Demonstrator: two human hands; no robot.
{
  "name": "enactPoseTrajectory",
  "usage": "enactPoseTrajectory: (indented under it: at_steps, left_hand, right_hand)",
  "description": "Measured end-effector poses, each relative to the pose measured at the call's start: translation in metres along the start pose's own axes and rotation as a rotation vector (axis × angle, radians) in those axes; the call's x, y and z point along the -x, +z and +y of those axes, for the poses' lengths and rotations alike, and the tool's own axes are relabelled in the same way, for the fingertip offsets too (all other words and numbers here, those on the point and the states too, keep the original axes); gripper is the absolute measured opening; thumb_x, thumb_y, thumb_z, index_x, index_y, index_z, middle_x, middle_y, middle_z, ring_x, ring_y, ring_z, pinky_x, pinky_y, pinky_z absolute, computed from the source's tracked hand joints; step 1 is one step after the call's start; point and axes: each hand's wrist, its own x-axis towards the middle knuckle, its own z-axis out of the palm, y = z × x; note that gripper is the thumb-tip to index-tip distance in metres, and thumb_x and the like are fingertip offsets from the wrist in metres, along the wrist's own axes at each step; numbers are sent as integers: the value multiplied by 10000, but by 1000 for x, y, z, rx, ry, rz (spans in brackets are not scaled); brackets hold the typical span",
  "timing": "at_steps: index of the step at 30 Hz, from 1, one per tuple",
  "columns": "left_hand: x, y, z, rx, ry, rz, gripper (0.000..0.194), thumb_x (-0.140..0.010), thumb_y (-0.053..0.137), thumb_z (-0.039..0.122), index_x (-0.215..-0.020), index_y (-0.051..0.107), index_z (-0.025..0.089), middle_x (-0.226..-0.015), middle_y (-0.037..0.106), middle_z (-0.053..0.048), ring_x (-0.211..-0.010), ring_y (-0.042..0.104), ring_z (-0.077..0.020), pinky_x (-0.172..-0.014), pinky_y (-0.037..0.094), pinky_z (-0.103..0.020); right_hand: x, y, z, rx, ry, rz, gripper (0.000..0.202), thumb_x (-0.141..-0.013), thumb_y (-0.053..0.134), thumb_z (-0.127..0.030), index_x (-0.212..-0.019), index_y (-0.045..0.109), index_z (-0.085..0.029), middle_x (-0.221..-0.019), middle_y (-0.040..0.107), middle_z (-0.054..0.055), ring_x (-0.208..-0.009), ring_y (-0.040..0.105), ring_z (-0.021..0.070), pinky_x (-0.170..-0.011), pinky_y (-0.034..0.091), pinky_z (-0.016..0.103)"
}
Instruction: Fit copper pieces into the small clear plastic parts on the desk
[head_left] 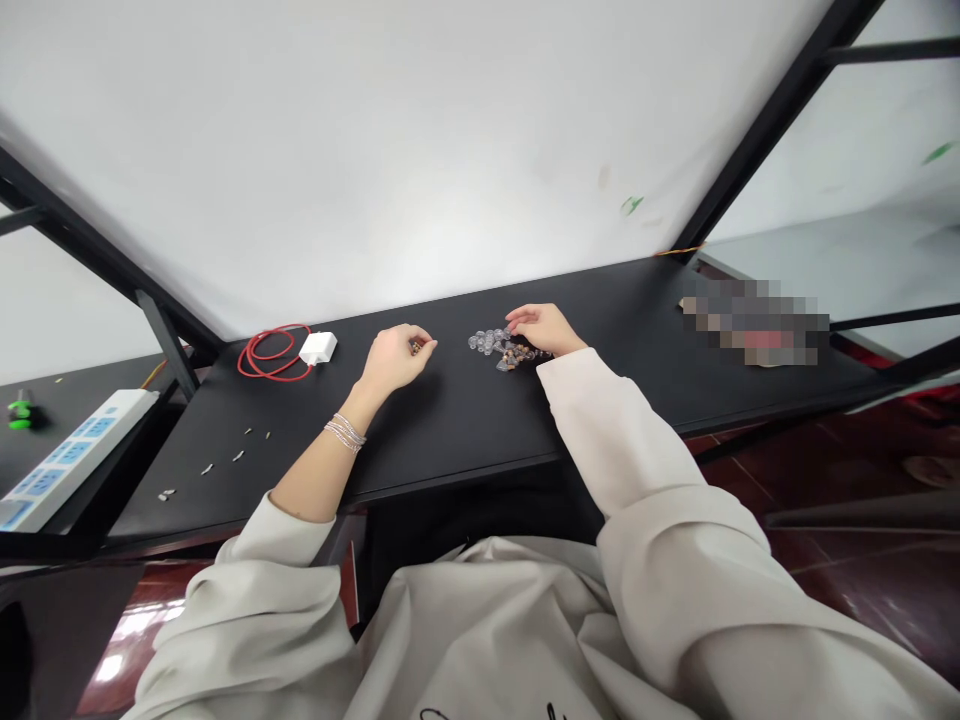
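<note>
Where the left hand [391,356] curls loosely over the desk [465,420], its fingers are bent toward the thumb with a narrow gap between, and a few small brown beads [415,348] show held in that gap. The right hand [550,328] is palm down, its fingers [519,318] half bent and close together, reaching to the edge of a small pile; whether they pinch anything or merely touch it cannot be told.

That pile lies on the desk between the two hands, nearer the right one. Clear rounded pieces [487,341] make up its left and far part, and brown pieces [516,354] lie against them on the near side, just beside the right hand.

Further out, thin silvery bracelets [346,432] circle the left wrist, and pale sleeves [622,430] cover both arms, the left one pushed up toward the elbow. Beyond the left hand, near the desk's far edge, a white adapter [318,347] sits beside a loosely coiled red cable [279,380]. Several tiny pale bits [208,468] are scattered nearer the left end. Past the black frame on that side lies a white power strip [75,460] with blue sockets. Toward the right end, a pixelated patch [757,325] hides something lying on the desk. A white panel [375,150] stands behind.
</note>
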Motion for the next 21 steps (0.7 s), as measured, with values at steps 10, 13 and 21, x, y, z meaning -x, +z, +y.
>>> enactPoseTrajectory:
  at_steps: [10, 13, 21]
  left_hand:
    - [9, 24, 12, 128, 86, -250, 192, -873, 660, 318, -920, 782, 177, -816, 764, -26, -604, 605, -125, -732, 504, -275]
    - [10, 32, 14, 156, 121, -300, 195, -873, 656, 313, -922, 782, 173, -822, 766, -29, -601, 603, -122, -697, 501, -263]
    - [12, 36, 17, 184, 138, -300, 192, -871, 655, 305, -915, 784, 170, -827, 764, -30, -594, 590, -114, -659, 490, -251]
  right_hand:
    - [34, -20, 2, 300, -53, 79, 140, -803, 718, -199, -919, 779, -150, -839, 770, 71, -771, 706, 201, -833, 576, 343]
    - [56, -25, 6, 366, -166, 46, 215, -812, 774, -343, -924, 780, -159, -883, 759, 88, -786, 698, 210, -837, 581, 355]
    - [66, -27, 10, 433, -217, 39, 176, -787, 752, -169, -955, 802, -164, -932, 749, 81, -813, 715, 202, -874, 580, 351]
